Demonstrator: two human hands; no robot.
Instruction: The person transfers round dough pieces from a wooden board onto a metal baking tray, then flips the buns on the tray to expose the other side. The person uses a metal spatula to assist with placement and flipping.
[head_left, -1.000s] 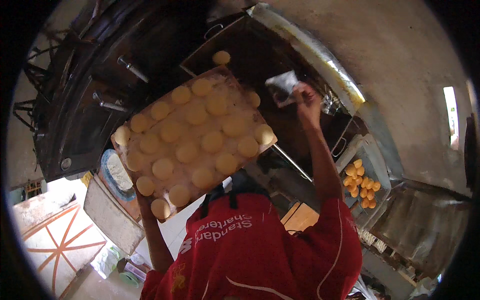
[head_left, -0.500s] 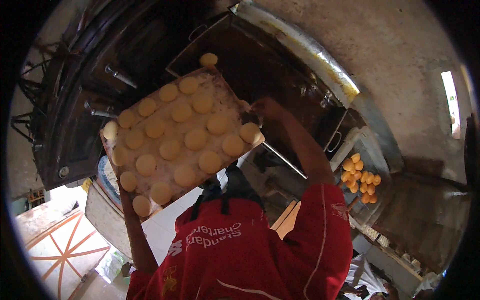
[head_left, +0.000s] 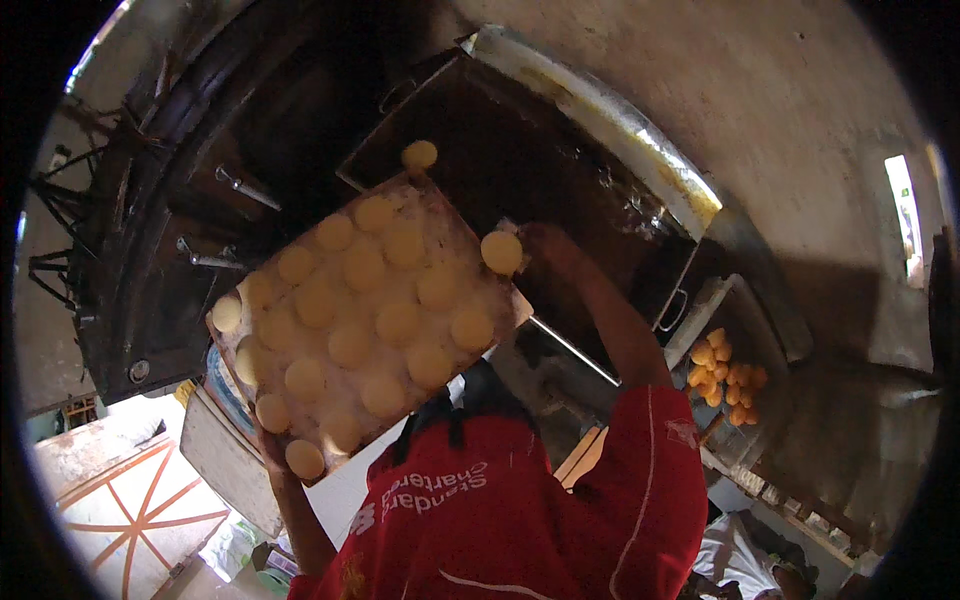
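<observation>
A flat board point(head_left: 455, 225) carrying several pale round dough pieces is held up in front of me. My left hand point(head_left: 272, 452) grips its lower left edge from beneath, mostly hidden by the board. At the board's right corner, my right hand point(head_left: 548, 245) closes its fingers on one dough piece point(head_left: 501, 252). Behind the board lies a large dark rectangular frying pan point(head_left: 560, 150), with one dough piece point(head_left: 420, 155) in it near the board's far end. My red shirt point(head_left: 520, 510) fills the lower middle.
A metal tray point(head_left: 760, 330) with several golden fried pieces sits to the right of the pan. A dark round stove body point(head_left: 150, 290) with handles stands at left. A patterned floor point(head_left: 120, 510) shows at lower left. A bare wall point(head_left: 800, 130) rises behind.
My right hand came down from above the pan to the board's right corner and took hold of a dough piece. The board shifted slightly.
</observation>
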